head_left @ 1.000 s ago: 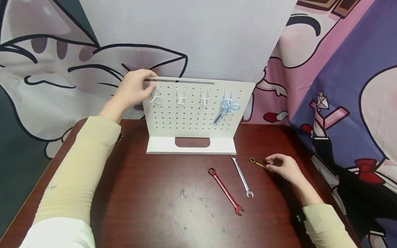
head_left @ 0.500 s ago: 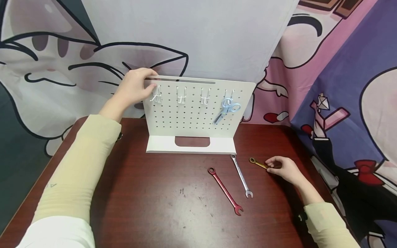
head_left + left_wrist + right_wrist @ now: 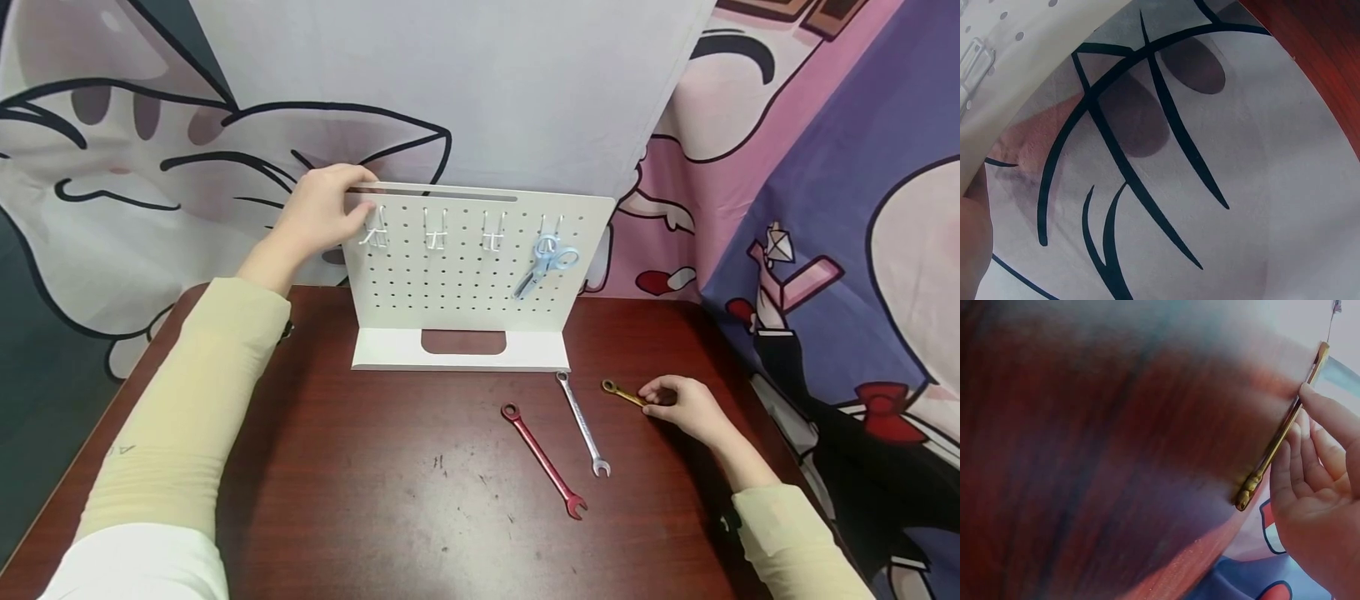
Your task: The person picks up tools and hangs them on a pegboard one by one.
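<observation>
My left hand (image 3: 318,210) grips the upper left corner of a white pegboard (image 3: 465,287), thumb in front and fingers behind the top edge. In the left wrist view only part of that hand (image 3: 974,247) shows beside the board's edge. My right hand (image 3: 686,408) pinches a gold combination wrench (image 3: 621,392) between thumb and fingers; its ring end points left, toward the board. The right wrist view shows this wrench (image 3: 1282,431) edge-on. Light blue scissors (image 3: 547,260) hang from the rightmost hook of the pegboard. Beside the right hand lies a silver wrench (image 3: 583,423).
A red wrench (image 3: 543,461) lies on the brown table (image 3: 352,500), left of the silver one. Several white wire hooks (image 3: 435,233) are fixed along the board's upper part. Cartoon-printed cloth (image 3: 540,92) hangs behind and to the right of the table.
Both hands stay almost where they were. The gold wrench's visible part shows slightly more clearly in the right fingers than a second ago. The view has shifted a little.
</observation>
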{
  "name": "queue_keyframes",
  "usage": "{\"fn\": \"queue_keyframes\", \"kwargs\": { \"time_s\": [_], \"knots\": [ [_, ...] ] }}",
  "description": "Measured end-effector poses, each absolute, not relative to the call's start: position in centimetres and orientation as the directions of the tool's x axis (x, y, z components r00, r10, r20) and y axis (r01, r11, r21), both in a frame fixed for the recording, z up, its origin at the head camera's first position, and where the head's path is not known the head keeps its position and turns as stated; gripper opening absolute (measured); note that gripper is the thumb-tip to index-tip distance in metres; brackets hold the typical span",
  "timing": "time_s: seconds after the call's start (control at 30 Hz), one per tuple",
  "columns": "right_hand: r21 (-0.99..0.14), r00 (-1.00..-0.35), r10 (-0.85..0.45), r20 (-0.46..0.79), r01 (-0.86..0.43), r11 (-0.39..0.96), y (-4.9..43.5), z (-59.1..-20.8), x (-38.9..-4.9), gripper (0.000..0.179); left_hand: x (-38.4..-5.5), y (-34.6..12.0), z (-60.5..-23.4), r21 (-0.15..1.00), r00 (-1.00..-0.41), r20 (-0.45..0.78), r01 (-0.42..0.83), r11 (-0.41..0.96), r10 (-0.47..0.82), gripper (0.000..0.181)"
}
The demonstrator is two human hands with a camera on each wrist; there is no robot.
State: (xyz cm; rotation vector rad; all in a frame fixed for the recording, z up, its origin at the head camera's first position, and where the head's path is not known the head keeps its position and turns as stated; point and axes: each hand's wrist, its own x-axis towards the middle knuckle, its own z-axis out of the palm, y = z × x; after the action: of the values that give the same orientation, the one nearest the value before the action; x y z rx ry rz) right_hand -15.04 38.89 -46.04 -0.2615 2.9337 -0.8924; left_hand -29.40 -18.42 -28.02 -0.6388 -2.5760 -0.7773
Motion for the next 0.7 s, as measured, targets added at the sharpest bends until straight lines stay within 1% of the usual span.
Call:
{"fn": "queue_keyframes", "kwargs": {
  "time_s": [0.43, 0.7],
  "knots": [
    [-0.597, -0.982, -0.185, -0.048, -0.121, 0.793, 39.0, -46.03, -15.25, 0.016, -29.53, -18.43, -28.07, 0.413, -0.825, 0.472, 0.519, 0.749, 0.312, 0.028],
    [-0.601, -0.98, -0.194, -0.051, -0.125, 0.79, 38.93, -46.22, -15.22, 0.014, -29.39, -18.41, -28.1, 0.412, -0.824, 0.472, 0.519, 0.749, 0.312, 0.028]
  ]
}}
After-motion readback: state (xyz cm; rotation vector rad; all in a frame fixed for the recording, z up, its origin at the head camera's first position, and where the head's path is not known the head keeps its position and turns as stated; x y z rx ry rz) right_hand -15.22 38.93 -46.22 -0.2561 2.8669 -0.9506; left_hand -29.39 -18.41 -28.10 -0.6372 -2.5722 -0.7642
